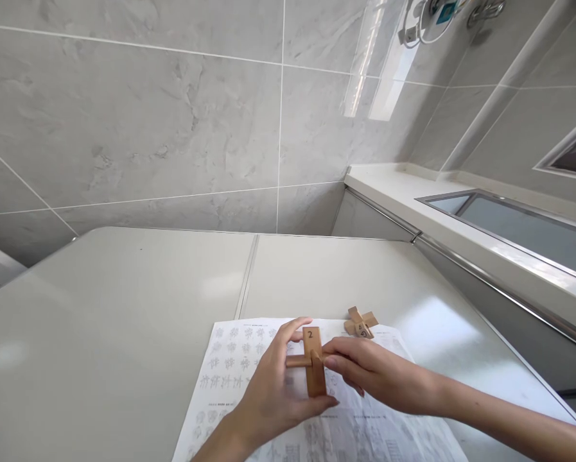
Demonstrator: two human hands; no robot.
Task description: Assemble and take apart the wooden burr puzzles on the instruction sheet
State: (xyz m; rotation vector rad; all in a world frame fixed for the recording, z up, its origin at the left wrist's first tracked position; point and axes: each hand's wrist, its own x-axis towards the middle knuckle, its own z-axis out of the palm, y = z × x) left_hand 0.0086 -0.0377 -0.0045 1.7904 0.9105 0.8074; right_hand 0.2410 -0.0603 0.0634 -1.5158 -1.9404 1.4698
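My left hand [273, 385] grips a flat wooden puzzle piece [318, 382] marked "2", with the thumb at its lower end and fingers near its top. A second wooden puzzle piece [297, 361], shaped like a rod, crosses the numbered one and sticks out to the left. Closed in a pinch, my right hand [372, 369] holds the rod's right end, which its fingers mostly cover. Both hands are over a printed paper sheet [220, 385] with rows of small drawings. Past my right hand lies a small pile of wooden puzzle pieces [361, 322], some with marks.
The sheet lies on a pale table [124, 333] with a seam [248, 276] across it. A grey tiled wall [172, 128] stands behind. On the right are a white counter [388, 183] with a sink [509, 221] and a metal rail [480, 273] along its front.
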